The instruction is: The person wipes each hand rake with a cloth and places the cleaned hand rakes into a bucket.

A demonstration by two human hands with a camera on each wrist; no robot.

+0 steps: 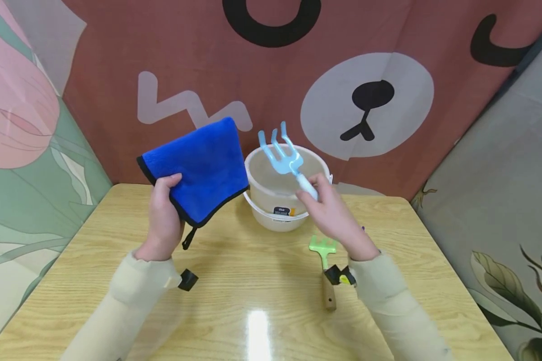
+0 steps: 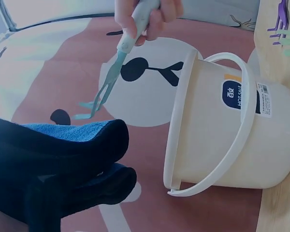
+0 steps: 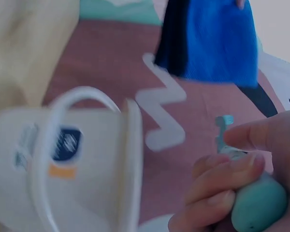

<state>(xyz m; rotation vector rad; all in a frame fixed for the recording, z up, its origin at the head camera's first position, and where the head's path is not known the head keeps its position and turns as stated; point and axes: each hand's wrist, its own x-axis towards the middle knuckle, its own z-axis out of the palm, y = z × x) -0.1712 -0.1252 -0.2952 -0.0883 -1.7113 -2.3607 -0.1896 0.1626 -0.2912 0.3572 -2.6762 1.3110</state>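
My left hand (image 1: 163,220) grips a folded blue cloth (image 1: 203,170) with black edging and a small hanging loop, thumb across its front. In the right hand (image 1: 331,213) is a small light-blue hand rake (image 1: 285,159), pinched by its pale handle with the tines pointing up. The rake stands in front of and above the mouth of a cream bucket (image 1: 275,223). In the left wrist view the cloth (image 2: 72,133) hides the left fingers. The right wrist view shows the fingers (image 3: 222,193) curled round the rake's handle (image 3: 258,203).
A green hand rake (image 1: 323,253) with a wooden handle lies on the table (image 1: 226,281), partly under the right forearm. Near it is a purple rake (image 2: 282,21), mostly hidden in the head view. A printed cloth backdrop (image 1: 185,50) rises behind the table.
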